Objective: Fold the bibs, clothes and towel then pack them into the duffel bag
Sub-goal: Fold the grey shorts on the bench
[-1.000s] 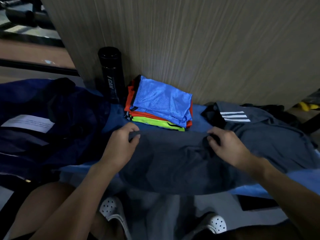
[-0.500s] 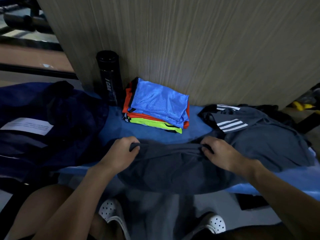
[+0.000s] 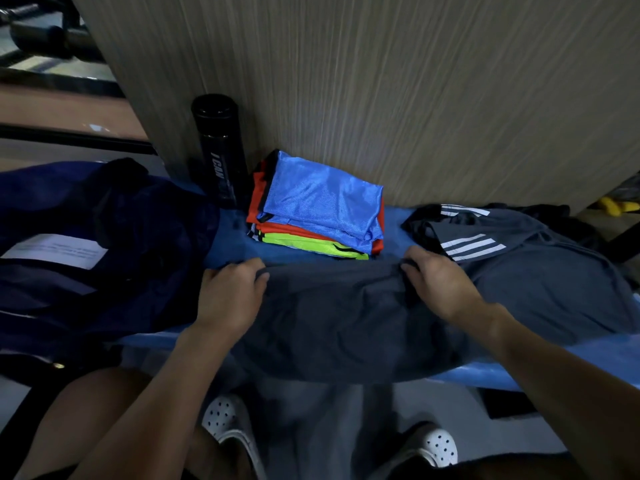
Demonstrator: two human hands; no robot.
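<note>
Navy duffel bag (image 3: 104, 237) sits at the left end of the blue bench (image 3: 232, 237), black bottle (image 3: 220, 150) upright by the wall. Left hand (image 3: 230, 296) grips the far edge of the grey shirt (image 3: 332, 317), folded bibs (image 3: 322, 202) stacked just beyond. Right hand (image 3: 440, 282) grips the same edge, 3-stripe sleeve (image 3: 471, 245) on its right.

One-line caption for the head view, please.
Left hand and right hand grip a dark grey garment on the blue surface, folded bibs stacked behind.
</note>
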